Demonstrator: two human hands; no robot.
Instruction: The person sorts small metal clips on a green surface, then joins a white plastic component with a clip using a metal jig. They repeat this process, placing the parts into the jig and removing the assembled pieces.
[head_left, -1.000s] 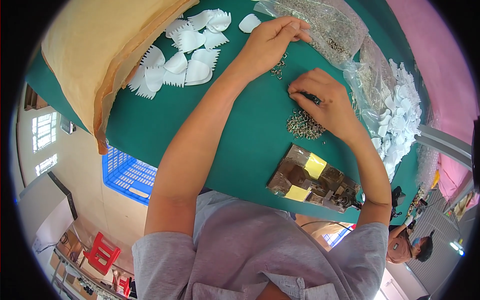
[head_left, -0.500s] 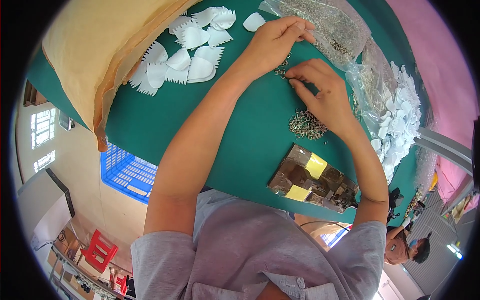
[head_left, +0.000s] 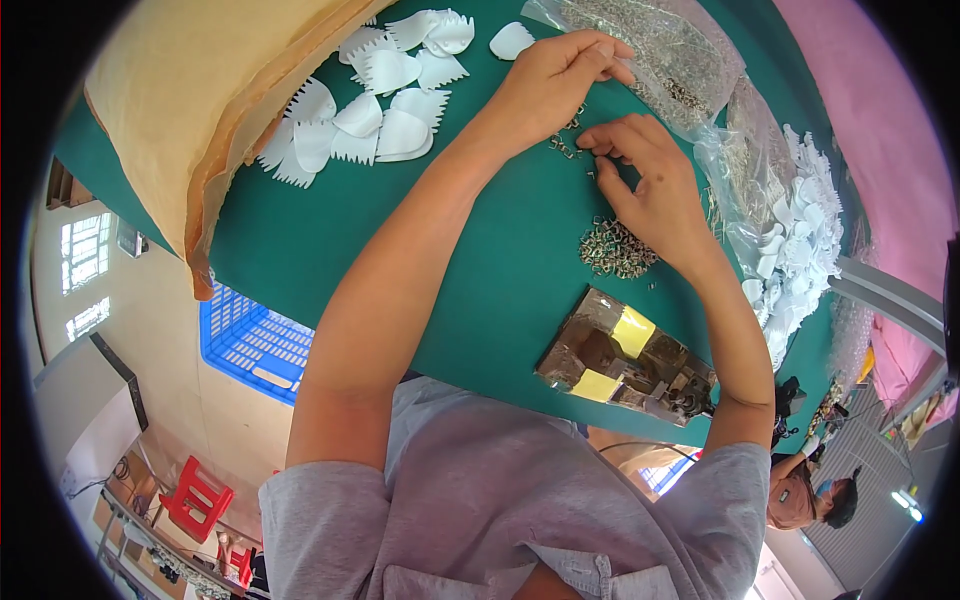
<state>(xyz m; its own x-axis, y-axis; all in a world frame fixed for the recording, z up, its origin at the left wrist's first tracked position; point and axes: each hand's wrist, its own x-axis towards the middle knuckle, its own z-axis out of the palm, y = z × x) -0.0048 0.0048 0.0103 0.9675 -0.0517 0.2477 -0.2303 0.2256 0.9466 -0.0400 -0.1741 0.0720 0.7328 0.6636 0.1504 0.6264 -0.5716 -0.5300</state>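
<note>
My left hand (head_left: pixel 575 75) is at the far side of the table, thumb pressed against its curled fingers beside a clear plastic bag (head_left: pixel 665 55) of small metal pieces. What it pinches, if anything, is hidden. Nearer to me and further right, my right hand (head_left: pixel 652 180) is open, with a gap between thumb and index finger and nothing visible in it. A few small metal clips (head_left: pixel 563 146) lie on the green tabletop by its fingertips. Below that hand is a heap of similar metal clips (head_left: pixel 617 249).
White toothed plastic pieces (head_left: pixel 385 72) lie at the far left, with a larger pile (head_left: pixel 795 250) at the right. A brown metal fixture (head_left: pixel 625 355) with yellow patches sits near the front edge. Left are tan sheeting (head_left: pixel 190 110) and a blue crate (head_left: pixel 250 345). A person (head_left: pixel 800 497) is at lower right.
My right thumb has moved away from the index finger, widening the gap, and the hand has shifted slightly right. My left hand stays almost in place.
</note>
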